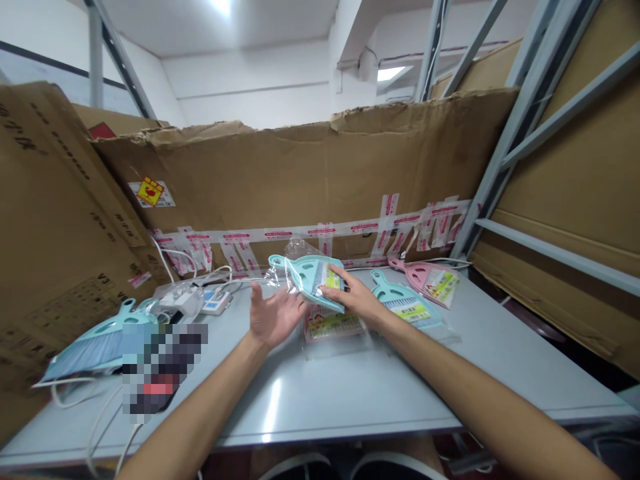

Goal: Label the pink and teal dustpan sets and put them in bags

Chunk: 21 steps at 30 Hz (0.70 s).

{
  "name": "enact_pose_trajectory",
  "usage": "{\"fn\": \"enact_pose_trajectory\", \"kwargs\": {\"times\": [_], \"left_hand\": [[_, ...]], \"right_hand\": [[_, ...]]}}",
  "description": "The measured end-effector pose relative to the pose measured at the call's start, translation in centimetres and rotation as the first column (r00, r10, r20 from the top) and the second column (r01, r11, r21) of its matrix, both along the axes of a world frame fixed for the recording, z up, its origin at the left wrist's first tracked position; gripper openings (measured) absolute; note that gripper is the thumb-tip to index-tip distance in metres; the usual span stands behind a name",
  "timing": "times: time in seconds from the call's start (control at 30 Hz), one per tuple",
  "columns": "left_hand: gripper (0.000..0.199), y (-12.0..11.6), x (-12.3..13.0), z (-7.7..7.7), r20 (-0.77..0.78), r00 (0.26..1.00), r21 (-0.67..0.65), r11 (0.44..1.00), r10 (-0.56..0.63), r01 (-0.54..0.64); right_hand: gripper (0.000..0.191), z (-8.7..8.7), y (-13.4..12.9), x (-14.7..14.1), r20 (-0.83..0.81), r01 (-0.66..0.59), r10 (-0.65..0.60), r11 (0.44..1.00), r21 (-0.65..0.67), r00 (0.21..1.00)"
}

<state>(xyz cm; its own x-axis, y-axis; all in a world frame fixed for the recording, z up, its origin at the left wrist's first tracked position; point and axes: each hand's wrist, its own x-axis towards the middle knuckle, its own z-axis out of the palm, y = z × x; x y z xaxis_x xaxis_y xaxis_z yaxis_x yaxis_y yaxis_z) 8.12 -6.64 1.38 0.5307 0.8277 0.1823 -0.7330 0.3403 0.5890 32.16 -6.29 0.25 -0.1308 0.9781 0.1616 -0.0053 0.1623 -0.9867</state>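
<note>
My right hand (353, 298) grips a teal plastic dustpan (313, 280) by its labelled end, with the fingers across the top. Loose clear plastic wrap (279, 272) trails from the dustpan's handle side. My left hand (275, 315) is open, palm up, its fingertips close to the dustpan's lower edge. Below both hands, a printed card in clear wrap (333, 325) lies on the grey table (300, 400). To the right lie a second wrapped teal dustpan (403, 303) and a pink dustpan (425, 281).
A teal broom (95, 350) lies at the table's left, beside a pixelated patch (163, 370). Behind it stand a white power strip (215, 301) and white cables. Taped cardboard (280, 180) walls off the back, and a grey metal shelf frame (525, 133) stands on the right.
</note>
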Motion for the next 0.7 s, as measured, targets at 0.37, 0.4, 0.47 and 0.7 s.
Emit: {"fn": "enact_pose_trajectory", "kwargs": {"times": [0.37, 0.4, 0.47, 0.7], "left_hand": [[0.039, 0.6, 1.6, -2.5, -0.212, 0.959, -0.084, 0.975, 0.186, -0.207], [0.039, 0.8, 1.6, -2.4, -0.214, 0.955, -0.111, 0.966, 0.206, -0.233], [0.045, 1.2, 1.3, -2.3, -0.194, 0.951, -0.146, 0.951, 0.241, -0.271], [0.062, 2.2, 0.3, -2.3, -0.115, 0.951, -0.266, 0.913, 0.288, -0.308]], "right_hand": [[0.103, -1.2, 0.0, -0.5, 0.107, 0.054, -0.067, 0.992, 0.116, 0.992], [0.098, -1.2, -0.1, -0.5, 0.061, 0.005, -0.011, 0.995, 0.103, 0.998], [0.091, -0.9, -0.1, -0.4, -0.014, -0.066, 0.068, 0.994, 0.084, 0.998], [0.065, 0.0, 0.2, 0.3, -0.091, -0.028, 0.045, 0.983, 0.182, 0.995]]}}
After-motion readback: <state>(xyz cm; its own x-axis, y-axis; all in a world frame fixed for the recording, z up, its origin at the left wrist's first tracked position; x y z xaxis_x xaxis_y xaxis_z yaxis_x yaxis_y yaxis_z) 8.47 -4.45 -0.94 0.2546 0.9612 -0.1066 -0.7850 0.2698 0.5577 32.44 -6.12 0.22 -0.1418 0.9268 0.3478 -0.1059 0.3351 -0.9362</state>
